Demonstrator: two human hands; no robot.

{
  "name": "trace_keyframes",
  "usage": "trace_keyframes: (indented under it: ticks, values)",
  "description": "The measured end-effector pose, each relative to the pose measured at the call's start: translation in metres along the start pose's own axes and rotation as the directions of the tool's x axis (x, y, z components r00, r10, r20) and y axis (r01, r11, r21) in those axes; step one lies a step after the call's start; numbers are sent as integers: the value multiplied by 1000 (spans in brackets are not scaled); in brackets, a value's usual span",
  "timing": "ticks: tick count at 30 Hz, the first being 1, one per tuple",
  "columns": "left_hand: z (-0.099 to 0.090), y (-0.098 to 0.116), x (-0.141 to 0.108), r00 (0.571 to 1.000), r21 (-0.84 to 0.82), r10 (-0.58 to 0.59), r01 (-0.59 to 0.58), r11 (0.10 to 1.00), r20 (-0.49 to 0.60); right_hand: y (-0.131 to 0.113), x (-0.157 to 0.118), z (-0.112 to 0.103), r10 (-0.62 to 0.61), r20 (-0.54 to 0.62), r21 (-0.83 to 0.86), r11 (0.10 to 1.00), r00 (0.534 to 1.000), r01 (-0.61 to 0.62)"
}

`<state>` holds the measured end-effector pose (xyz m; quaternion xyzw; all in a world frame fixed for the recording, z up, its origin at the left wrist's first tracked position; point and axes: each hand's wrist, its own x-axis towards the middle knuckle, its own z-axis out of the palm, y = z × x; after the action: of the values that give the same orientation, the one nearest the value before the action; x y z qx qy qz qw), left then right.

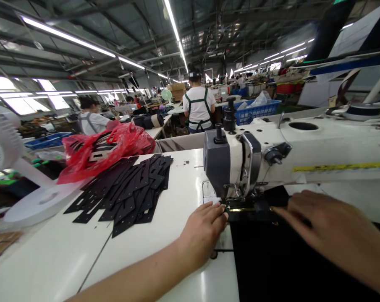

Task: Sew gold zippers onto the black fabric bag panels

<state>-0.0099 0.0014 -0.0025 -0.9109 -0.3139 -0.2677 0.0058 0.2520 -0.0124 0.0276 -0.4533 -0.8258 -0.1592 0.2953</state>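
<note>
We log black cloth [268,262] with a gold zip [242,209] lying at the foot of the sewing machine [246,163], on the desk [158,251]. Our left hand [205,228] rests at the zip's left end, fingers close together; we cannot tell whether they pinch. Our right hand [318,222] reaches a finger to its right end; its grip is hidden. The stitch line is too dark to read; we judge the zip partway through, not finished. Loose black pieces [133,193] lie heaped beyond the left forearm, beside a red bag [108,144]. Bare desk separates heap and left hand, so sideways room there is good; under the machine head it is tight. The cloth's left edge runs toward us, the right forearm above the cloth.
</note>
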Motion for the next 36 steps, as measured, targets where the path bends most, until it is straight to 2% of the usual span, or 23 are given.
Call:
trace_keyframes:
  ticks: [1, 3, 5, 7, 10, 12, 14, 16, 19, 21, 23, 28, 32, 36]
  values:
    - [1, -2, 3, 1000, -16, -7, 7, 1000, 17, -13, -3, -1, -115, 43, -15, 993, 992, 116]
    - [1, -4, 9, 995, -47, -97, 98, 994, 30, -40, -14, -5, -337, 95, -14, 940, 937, 340]
    - [-2, -4, 16, 978, -59, -208, 209, 976, 18, -61, -22, -6, -397, 82, 29, 918, 914, 396]
    - [-6, -3, 20, 967, -57, -255, 255, 965, 3, -70, -24, 0, -323, 79, 99, 944, 943, 315]
    - [-7, -3, 22, 965, -67, -262, 262, 963, 6, -67, -12, 21, -128, 113, 143, 983, 985, 111]
    - [-5, -3, 19, 965, -73, -261, 261, 963, 6, -64, -2, 35, -48, 175, 136, 990, 983, 24]
    - [-1, -2, 14, 972, -77, -236, 235, 969, -3, -64, 4, 43, -28, 227, 150, 989, 973, -6]
    - [3, 0, 8, 987, -53, -158, 156, 986, -27, -65, 6, 43, -66, 218, 184, 983, 974, 25]
    - [9, 4, 3, 997, 47, -52, 54, 997, -60, -65, 4, 39, -144, 115, 144, 981, 983, 127]
    - [11, 7, 2, 996, 120, -44, 52, 991, -72, -62, 4, 41, -161, 41, 51, 986, 986, 159]
    - [12, 10, 3, 995, 177, -42, 57, 983, -92, -57, 4, 47, -171, 15, 12, 985, 985, 171]
    - [12, 11, 6, 995, 175, -43, 59, 983, -90, -47, 2, 61, -195, 54, 64, 980, 979, 191]
    - [12, 8, 10, 997, 155, -33, 43, 987, -66, -44, 1, 64, -197, 93, 78, 979, 976, 190]
    - [14, 3, 12, 998, 178, -23, 33, 984, -59, -41, 6, 66, -170, 130, 163, 975, 977, 148]
